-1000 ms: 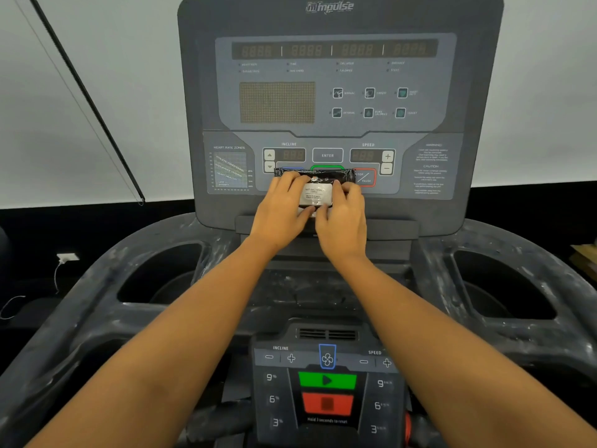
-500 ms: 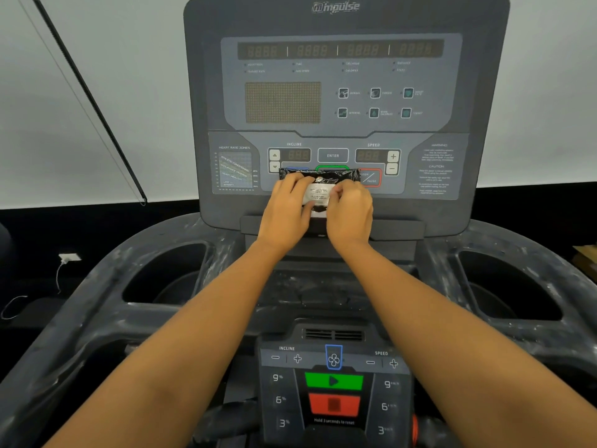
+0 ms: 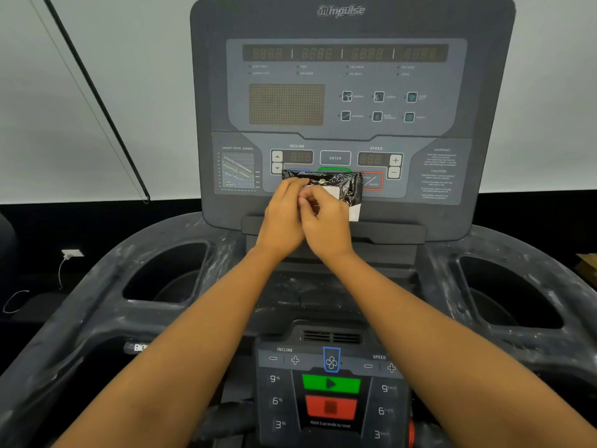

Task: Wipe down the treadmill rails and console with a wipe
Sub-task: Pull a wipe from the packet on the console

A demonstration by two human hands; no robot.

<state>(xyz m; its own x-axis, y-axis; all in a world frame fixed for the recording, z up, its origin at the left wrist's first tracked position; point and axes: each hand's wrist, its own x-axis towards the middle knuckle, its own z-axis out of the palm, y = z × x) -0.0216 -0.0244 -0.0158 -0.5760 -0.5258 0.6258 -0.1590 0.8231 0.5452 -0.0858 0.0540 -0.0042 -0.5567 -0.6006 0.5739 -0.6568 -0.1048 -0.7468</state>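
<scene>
Both of your hands are up at the far end, working right against the console (image 3: 491, 108). The wipe packet (image 3: 336, 182), black and shiny, stands on the console's ledge (image 3: 387, 229) and leans on the panel just below the ENTER key, covering part of the coloured buttons there. Your left hand (image 3: 284, 221) grasps the packet's left end, fingers curled over its top edge. Your right hand (image 3: 326, 227) sits just beside it, the 2 hands touching, with thumb and forefinger pinched together at the packet's white label (image 3: 329, 193). A strip of white shows at the packet's lower right corner too. I cannot tell whether a wipe is out yet; your fingers hide the opening.

Nearer to you, the 2 rails spread out on both sides: left rail (image 3: 106, 305) and right rail (image 3: 442, 279), both dark and streaked with pale dust, each curving round a deep black opening. Between your forearms, close in, sits the lower control panel (image 3: 277, 400), with a green button (image 3: 331, 384) above a red button (image 3: 331, 408) and the figures 9, 6 and 3 down each side.

The console's displays are dark. Off to the left, a black rod (image 3: 97, 98) slants down across the pale wall, and a white plug (image 3: 71, 253) sits low against the black strip with a thin cord trailing from it.
</scene>
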